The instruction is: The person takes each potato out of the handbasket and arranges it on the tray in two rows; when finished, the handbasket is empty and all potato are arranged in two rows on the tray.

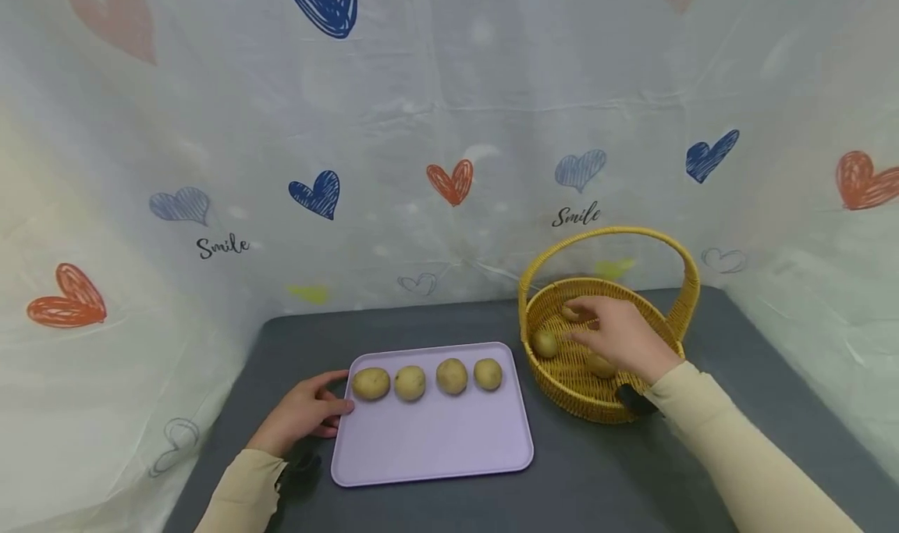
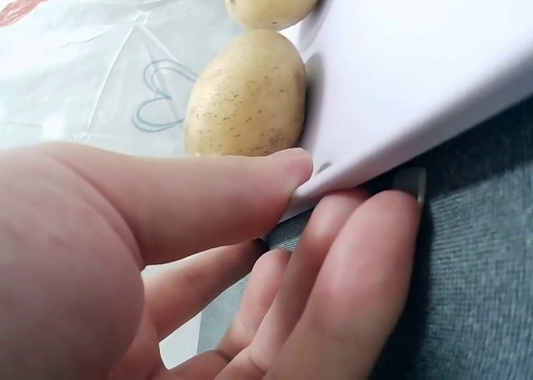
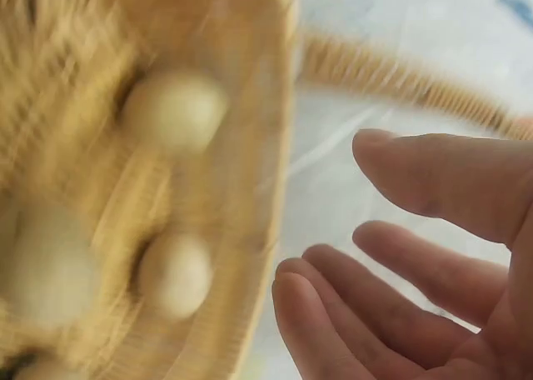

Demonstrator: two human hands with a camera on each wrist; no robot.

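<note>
A light purple tray [image 1: 435, 443] lies on the dark table, with several potatoes in a row along its far side. The leftmost potato [image 2: 246, 97] is close to my left hand [image 1: 303, 410], which pinches the tray's left edge, thumb on top and fingers under the rim. My right hand [image 1: 621, 334] is above a yellow wicker basket [image 1: 562, 392], fingers apart and slightly bent, with nothing between them. Inside the basket are several potatoes, one at its left side [image 1: 544, 343] and another partly under the hand [image 1: 601, 365]. The right wrist view is blurred around the basket.
The basket's tall arched handle [image 1: 609, 231] rises over it at the table's back right. A pale curtain [image 1: 393, 236] printed with hearts hangs behind and on both sides. Grey table surface [image 1: 583, 470] shows in front of the basket.
</note>
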